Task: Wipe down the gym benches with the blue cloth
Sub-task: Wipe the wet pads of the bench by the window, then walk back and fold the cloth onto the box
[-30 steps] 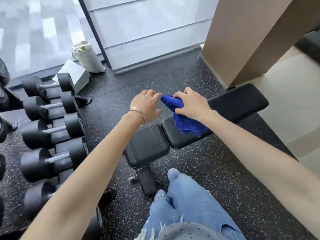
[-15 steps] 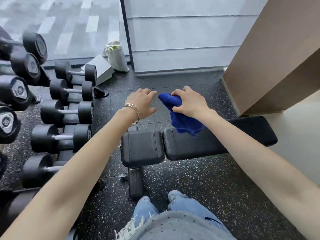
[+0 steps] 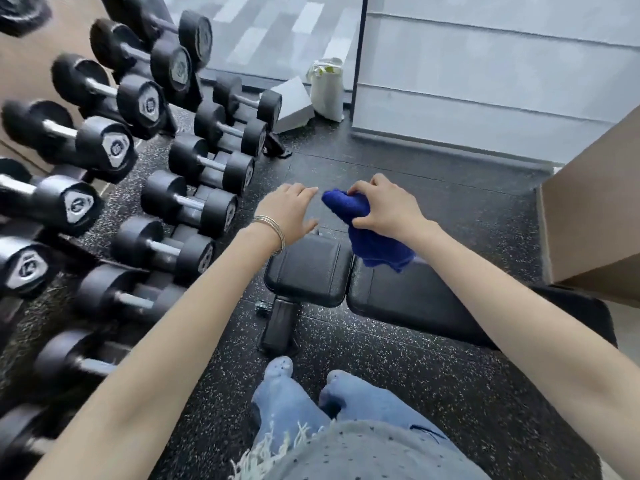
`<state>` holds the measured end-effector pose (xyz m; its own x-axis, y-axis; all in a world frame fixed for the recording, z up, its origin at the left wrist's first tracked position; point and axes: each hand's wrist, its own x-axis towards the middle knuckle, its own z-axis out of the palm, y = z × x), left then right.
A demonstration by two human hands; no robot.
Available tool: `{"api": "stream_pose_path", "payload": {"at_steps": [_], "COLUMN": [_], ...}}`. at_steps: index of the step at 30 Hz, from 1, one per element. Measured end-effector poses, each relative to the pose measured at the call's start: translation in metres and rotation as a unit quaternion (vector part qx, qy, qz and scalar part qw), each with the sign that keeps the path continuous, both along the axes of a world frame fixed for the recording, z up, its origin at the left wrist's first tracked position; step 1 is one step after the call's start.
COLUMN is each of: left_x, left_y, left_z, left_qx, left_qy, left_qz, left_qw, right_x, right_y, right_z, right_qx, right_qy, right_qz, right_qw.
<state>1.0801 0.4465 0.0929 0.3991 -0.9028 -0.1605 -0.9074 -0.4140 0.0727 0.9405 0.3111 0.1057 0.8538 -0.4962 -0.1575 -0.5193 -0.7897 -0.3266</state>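
Head view, looking down at a black padded bench (image 3: 415,299) that runs from centre to right across a speckled dark floor (image 3: 450,382).

The right hand (image 3: 388,209) grasps the blue cloth (image 3: 374,244), fingers and thumb curled round its bunched upper part. The rest of the cloth hangs down over the far edge of the bench's long pad, next to the gap that separates it from the short seat pad (image 3: 308,271). Whether the cloth touches the pad cannot be told.

The left hand (image 3: 291,209) is released, fingers extended and holding nothing. It lies just left of the cloth and apart from it, beyond the far edge of the seat pad. Thin metal bangles (image 3: 272,232) circle its wrist.

At left, black dumbbells (image 3: 190,202) lie in rows on a tiered rack. One near end cap (image 3: 26,268) reads "14"; the marks on the other caps are too blurred to read.

Far centre, a white bag (image 3: 327,88) and a pale box (image 3: 294,102) stand by the wall.
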Motion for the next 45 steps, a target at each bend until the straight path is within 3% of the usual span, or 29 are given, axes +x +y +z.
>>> {"api": "stream_pose_path", "payload": {"at_steps": [9,17,26,35,45], "left_x": [-0.02,-0.045,-0.124,-0.215,-0.316], "left_y": [0.109,0.249,0.445,0.609,0.722], "left_z": [-0.014,-0.016,-0.021,-0.024,-0.033], "left_qx": [0.022,0.027,0.069,0.109,0.078], "left_qy": [0.012,0.01,0.012,0.005,-0.002], "left_qz": [0.155,0.313,0.462,0.569,0.712], "left_qw": [0.988,0.949,0.884,0.815,0.698], "right_x": [0.029,0.062,0.056,0.015,-0.018], "right_y": [0.069,0.19,0.389,0.569,0.711], "right_z": [-0.02,-0.029,-0.028,-0.022,-0.024], "right_qx": [0.005,-0.004,-0.056,-0.093,-0.175], "right_qy": [0.025,0.044,0.034,0.017,-0.029], "right_qz": [0.175,0.345,0.52,0.635,0.749], "right_qw": [0.984,0.938,0.851,0.767,0.638]}}
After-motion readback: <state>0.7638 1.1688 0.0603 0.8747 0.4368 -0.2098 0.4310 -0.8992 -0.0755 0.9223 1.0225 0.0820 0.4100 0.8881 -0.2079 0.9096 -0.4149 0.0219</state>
